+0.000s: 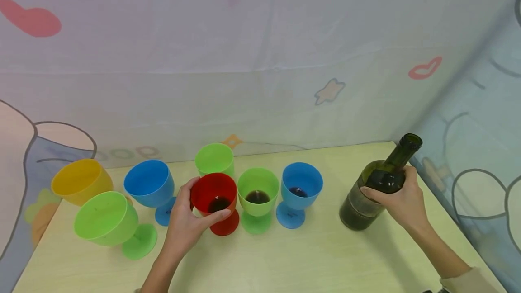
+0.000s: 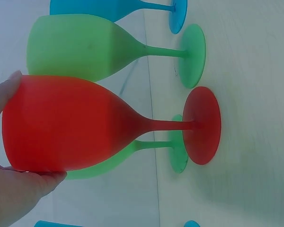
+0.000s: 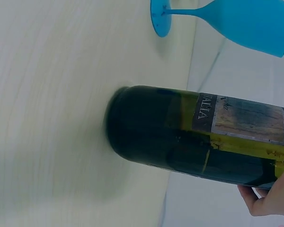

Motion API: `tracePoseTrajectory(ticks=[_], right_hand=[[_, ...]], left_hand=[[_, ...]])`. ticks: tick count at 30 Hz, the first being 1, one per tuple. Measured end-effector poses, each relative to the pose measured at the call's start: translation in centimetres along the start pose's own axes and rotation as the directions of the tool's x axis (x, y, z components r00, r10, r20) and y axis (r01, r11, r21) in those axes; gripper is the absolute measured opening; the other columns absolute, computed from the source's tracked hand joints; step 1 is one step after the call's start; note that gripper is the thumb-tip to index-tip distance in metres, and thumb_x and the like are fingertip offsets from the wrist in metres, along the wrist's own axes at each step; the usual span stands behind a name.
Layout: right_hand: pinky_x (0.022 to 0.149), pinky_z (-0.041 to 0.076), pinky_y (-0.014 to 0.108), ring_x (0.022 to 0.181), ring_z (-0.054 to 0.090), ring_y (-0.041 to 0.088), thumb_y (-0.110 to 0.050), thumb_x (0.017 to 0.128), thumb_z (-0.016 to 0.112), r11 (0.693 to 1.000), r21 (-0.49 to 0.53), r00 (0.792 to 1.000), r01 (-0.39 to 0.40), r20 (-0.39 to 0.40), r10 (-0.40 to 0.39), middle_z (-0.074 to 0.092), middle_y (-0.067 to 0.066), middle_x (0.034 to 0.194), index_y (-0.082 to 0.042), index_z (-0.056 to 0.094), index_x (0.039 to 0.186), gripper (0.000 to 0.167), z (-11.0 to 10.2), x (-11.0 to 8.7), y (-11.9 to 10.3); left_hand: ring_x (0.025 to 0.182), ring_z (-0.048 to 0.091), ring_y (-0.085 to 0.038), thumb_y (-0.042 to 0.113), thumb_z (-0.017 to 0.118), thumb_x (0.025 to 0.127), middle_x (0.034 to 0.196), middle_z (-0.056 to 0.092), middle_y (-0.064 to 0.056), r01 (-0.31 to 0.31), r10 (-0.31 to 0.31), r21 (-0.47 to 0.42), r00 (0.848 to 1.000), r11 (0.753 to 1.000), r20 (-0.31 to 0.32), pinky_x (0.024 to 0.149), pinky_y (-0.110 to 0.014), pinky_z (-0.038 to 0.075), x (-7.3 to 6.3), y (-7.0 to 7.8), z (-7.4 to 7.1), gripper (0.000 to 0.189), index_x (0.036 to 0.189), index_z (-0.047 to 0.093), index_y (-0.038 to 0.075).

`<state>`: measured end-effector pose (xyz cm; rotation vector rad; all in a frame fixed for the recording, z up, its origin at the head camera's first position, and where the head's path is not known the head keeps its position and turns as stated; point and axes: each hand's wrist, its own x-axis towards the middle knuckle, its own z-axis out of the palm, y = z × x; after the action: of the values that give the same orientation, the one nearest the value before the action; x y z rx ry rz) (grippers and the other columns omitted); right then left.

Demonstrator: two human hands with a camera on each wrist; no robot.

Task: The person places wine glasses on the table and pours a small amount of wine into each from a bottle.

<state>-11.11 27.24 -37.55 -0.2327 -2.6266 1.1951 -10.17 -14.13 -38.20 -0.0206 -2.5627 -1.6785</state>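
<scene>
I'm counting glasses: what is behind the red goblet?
A green goblet stands there: the head view shows its upper bowl, the left wrist view its stem and part of its foot. In both, the red goblet covers part of that bowl.

Beyond the left hand (image 1: 188,220) and the right hand (image 1: 400,200) hangs a pale cloth backdrop (image 1: 264,26), creased horizontally and printed with cartoon motifs: a solid pink heart (image 1: 38,22) up past the left hand, an outlined pink heart (image 1: 414,73) beyond the right hand, and a peach star (image 1: 329,92) between the two. A bluish cloth panel (image 1: 488,125) with dark rounded outlines stands to the right hand's right. Beneath both hands spreads a light wood-grain tabletop (image 1: 309,261), its far edge running along the backdrop. The light is soft, casting blurred shadows below the hands.
</scene>
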Motion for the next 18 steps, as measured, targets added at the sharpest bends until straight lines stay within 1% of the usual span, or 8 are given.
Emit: tracePoseTrajectory(ticks=[8, 13, 18], right_hand=[[0.079, 0.039, 0.057, 0.104, 0.045, 0.046, -0.028, 0.074, 0.076, 1.0, 0.005, 1.0, 0.018, 0.017, -0.018, 0.041, 0.028, 0.119, 0.003, 0.021, 0.128, 0.083, -0.25, -0.27, 0.67], [0.08, 0.039, 0.057, 0.104, 0.046, 0.046, -0.027, 0.074, 0.076, 0.999, 0.013, 0.999, 0.032, 0.009, -0.032, 0.042, 0.027, 0.118, 0.001, 0.022, 0.128, 0.082, -0.29, -0.43, 0.79], [0.08, 0.039, 0.057, 0.104, 0.046, 0.047, -0.027, 0.074, 0.076, 0.999, 0.014, 0.999, 0.035, 0.01, -0.035, 0.042, 0.028, 0.118, 0.001, 0.022, 0.128, 0.081, -0.32, -0.48, 0.87]], left_hand=[[0.121, 0.036, -0.03, 0.027, 0.08, 0.069, 0.133, 0.039, -0.012, 0.01, -0.01, 0.008, 1.0, 1.0, 0.019, 0.092, -0.05, 0.041, 0.01, 0.07, -0.16, 0.092, 0.139, 0.026, 0.004], [0.124, 0.034, -0.032, 0.029, 0.079, 0.07, 0.136, 0.036, -0.013, 0.023, -0.024, 0.029, 0.999, 0.999, 0.039, 0.093, -0.051, 0.04, 0.0, 0.23, -0.31, 0.094, 0.141, 0.023, 0.003], [0.126, 0.031, -0.033, 0.031, 0.078, 0.071, 0.138, 0.034, -0.014, 0.011, -0.014, 0.05, 0.998, 0.999, 0.061, 0.095, -0.052, 0.038, -0.02, 0.35, -0.52, 0.096, 0.142, 0.02, 0.003]])
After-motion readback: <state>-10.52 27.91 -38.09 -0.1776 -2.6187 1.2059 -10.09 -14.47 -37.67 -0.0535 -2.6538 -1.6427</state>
